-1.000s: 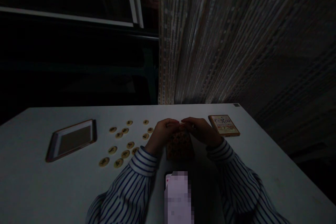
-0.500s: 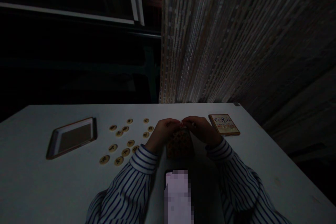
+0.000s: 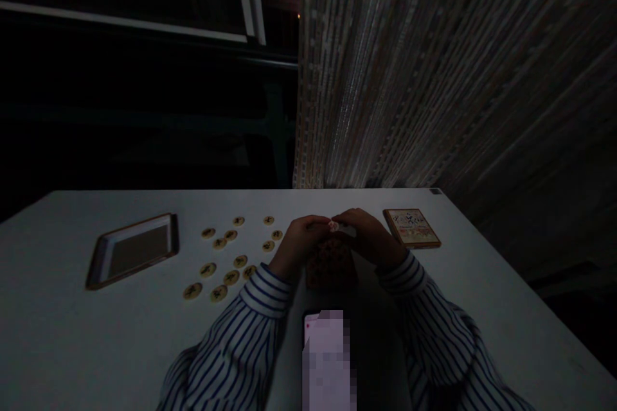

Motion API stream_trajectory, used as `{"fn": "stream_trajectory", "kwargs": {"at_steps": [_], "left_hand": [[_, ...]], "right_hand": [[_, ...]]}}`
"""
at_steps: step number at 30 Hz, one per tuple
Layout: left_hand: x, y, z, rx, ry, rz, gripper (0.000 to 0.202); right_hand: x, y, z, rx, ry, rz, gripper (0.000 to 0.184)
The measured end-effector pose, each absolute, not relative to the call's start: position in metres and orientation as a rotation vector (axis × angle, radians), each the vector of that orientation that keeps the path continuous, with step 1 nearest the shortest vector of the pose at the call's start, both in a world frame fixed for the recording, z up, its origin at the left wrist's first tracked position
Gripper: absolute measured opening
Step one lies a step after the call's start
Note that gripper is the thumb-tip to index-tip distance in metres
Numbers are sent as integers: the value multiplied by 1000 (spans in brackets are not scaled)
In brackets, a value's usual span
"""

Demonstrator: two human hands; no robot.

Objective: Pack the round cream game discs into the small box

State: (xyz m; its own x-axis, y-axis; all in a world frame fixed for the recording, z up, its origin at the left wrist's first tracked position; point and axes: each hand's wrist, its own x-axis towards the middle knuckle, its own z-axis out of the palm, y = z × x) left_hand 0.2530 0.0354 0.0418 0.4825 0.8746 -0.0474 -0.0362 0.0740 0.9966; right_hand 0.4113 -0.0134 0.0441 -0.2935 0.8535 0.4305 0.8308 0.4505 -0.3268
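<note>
My left hand (image 3: 302,241) and my right hand (image 3: 369,239) meet at the fingertips. Pinched between them is a small round Chinese chess piece (image 3: 333,226), its pale face with a red character showing. Just below my hands, in deep shadow, sits a dark square block of closely set round pieces (image 3: 330,263); whether they lie in a tray is too dark to tell. Left of my left wrist, several wooden chess pieces (image 3: 231,277) with dark characters lie scattered on the table.
An open shallow box lid or tray (image 3: 139,247) rests on the white table (image 3: 120,347) at the left. At the right lies a flat box (image 3: 413,228) with printed characters. A phone (image 3: 328,359) lies nearest me. A string curtain (image 3: 357,77) hangs behind the table.
The piece between my fingertips has turned, so its red-marked face shows more clearly. My right-hand fingers have shifted slightly up and left. The scattered pieces stay put.
</note>
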Motion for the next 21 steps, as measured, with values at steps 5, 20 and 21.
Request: {"fn": "stream_trajectory", "kwargs": {"at_steps": [5,20,21], "left_hand": [[253,36,38,1424,847,787,20],[234,54,10,2276,1198,653,32],[233,54,9,2287,1199,636,32]], "right_hand": [[412,-14,43,-1433,-2183,22,25],[424,-10,32,-1779,-2336,32,20],[423,-10,32,-1794,-2346,40,19]]}}
